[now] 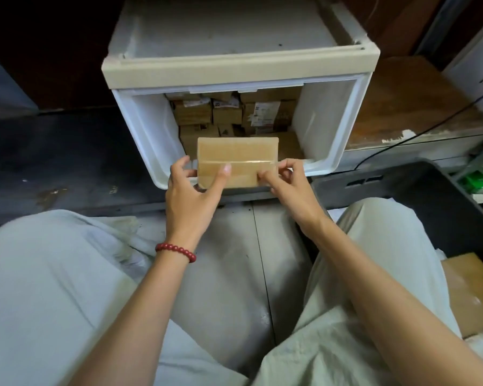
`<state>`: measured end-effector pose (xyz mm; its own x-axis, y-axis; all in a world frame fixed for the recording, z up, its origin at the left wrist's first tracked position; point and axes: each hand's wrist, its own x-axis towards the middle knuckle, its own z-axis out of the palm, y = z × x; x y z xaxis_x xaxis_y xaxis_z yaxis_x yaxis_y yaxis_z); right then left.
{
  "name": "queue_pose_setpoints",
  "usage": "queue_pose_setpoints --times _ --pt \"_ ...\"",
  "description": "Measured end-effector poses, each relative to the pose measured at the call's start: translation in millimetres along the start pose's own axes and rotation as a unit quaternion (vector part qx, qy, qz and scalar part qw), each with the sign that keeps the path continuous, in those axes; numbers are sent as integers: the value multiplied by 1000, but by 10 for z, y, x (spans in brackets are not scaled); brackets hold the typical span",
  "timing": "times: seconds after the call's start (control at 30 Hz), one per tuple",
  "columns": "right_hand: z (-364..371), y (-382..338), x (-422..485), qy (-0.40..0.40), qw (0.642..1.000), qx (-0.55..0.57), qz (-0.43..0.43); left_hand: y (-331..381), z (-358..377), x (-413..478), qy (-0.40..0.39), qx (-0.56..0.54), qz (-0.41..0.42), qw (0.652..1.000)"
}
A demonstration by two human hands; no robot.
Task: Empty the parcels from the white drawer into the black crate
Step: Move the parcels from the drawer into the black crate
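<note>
Cardboard parcel (236,160) is being held at the white drawer's (354,121) front edge.
Left hand (191,196) and right hand (286,182) are pinching its sides by fingertips only, probably risking a drop short of the black crate (418,190).

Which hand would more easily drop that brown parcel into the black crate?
The right hand, probably. Both hands pinch the parcel at the front of the white drawer, but the black crate sits on the person's right, so the left hand would have to cross the body.
</note>
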<state>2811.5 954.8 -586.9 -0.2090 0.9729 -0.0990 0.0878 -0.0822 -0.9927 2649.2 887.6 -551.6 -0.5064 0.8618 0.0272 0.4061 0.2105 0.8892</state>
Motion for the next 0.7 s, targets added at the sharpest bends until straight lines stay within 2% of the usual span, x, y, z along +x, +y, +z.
queue_pose_setpoints --times 0.13,0.27,0.47,0.57,0.7 --pt "57 43 -30 -45 995 -57 -74 -44 11 80 7 -22 -33 999" --pt "58 31 -24 -70 990 -77 -95 -116 30 149 9 -92 -86 992" --pt "108 -82 -25 -49 993 -19 -103 -204 97 218 16 -140 -169 976" --pt "84 -96 10 -29 995 -8 -99 -169 147 185 14 -128 -159 979" --pt "69 -68 48 -4 997 -16 -73 -129 223 172 -11 -102 -97 990"
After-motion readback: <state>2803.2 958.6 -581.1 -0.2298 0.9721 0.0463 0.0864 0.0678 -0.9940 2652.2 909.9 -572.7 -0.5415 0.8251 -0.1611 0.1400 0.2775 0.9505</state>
